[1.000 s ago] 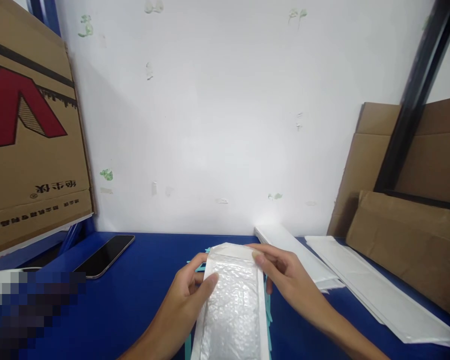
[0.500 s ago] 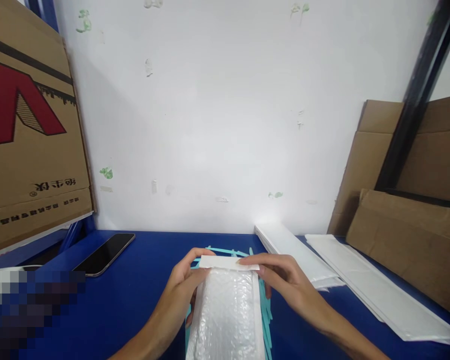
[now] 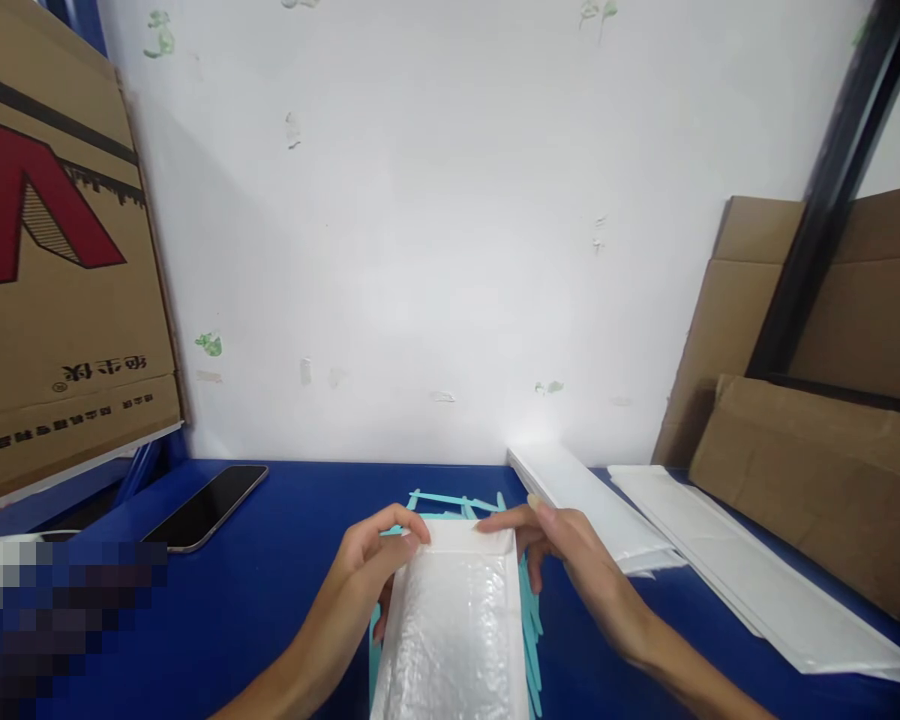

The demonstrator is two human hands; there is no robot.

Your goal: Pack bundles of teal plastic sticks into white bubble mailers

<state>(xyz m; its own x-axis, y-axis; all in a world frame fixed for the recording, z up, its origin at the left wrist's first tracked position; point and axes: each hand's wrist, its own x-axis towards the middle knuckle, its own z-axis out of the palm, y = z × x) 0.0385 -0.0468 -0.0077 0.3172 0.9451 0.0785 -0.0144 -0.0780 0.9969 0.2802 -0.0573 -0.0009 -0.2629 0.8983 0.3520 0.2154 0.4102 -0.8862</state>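
Observation:
A white bubble mailer (image 3: 454,630) lies in front of me, its top flap folded down flat against its front. My left hand (image 3: 379,555) pinches the flap's left corner between thumb and fingers. At the flap's right end my right hand (image 3: 551,540) rests a fingertip on the top edge, with its thumb raised and its other fingers bent beside the mailer. Beneath the mailer, turquoise strips (image 3: 531,640) stick out along both sides and past the top; what they belong to is mostly covered.
A smartphone (image 3: 208,508) lies on the blue table (image 3: 270,580) at left. Flat white mailers (image 3: 750,570) and a white stack (image 3: 585,500) lie at right. A printed cardboard box (image 3: 67,330) stands at left, brown cardboard (image 3: 817,490) at right, a white wall (image 3: 435,220) behind.
The flap, slightly raised before, now lies flat on the mailer. My right thumb has lifted off the flap, while my left hand stays at its corner.

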